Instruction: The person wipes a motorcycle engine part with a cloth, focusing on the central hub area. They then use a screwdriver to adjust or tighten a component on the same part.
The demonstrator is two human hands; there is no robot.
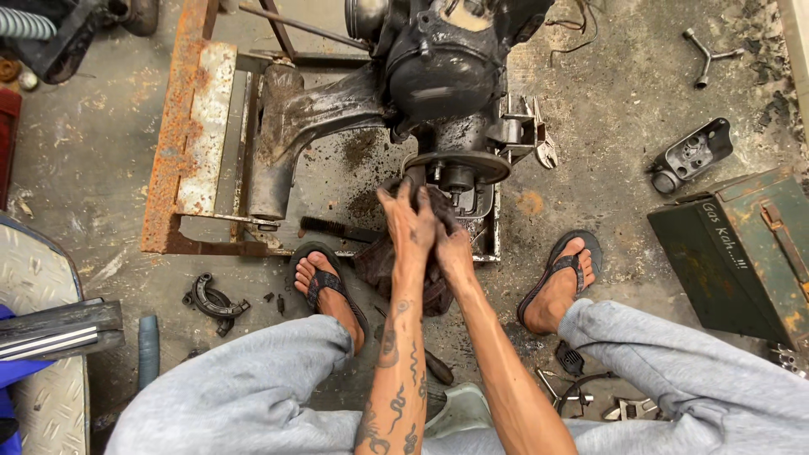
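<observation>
Seated worker's view, left to right. Far left of the fingers, a ribbed metal plate [34,278] is cut off by the frame edge. A curved brake shoe [211,299] lies on the floor, left of and below the fingers. A rusted steel frame [181,126] stands up-left of them and bears the greasy black engine casing [438,59], whose top runs out of view.

The left hand [410,221] has its fingers curled narrowly, pressing a dark rag [438,202] against the round hub disc [459,166] just above the fingertips. The right hand [453,248] touches the left hand's right side, its fingers folded tight into the same rag; most fingertips are buried in cloth, so the exact grip is hard to make out. More dark cloth hangs beneath both hands.

Right of the fingers lie pliers [543,139], partly hidden by a bracket. Farther right are a three-armed wrench [709,57], a black housing [691,156] and a green metal box [742,253], cut off at the edge.
</observation>
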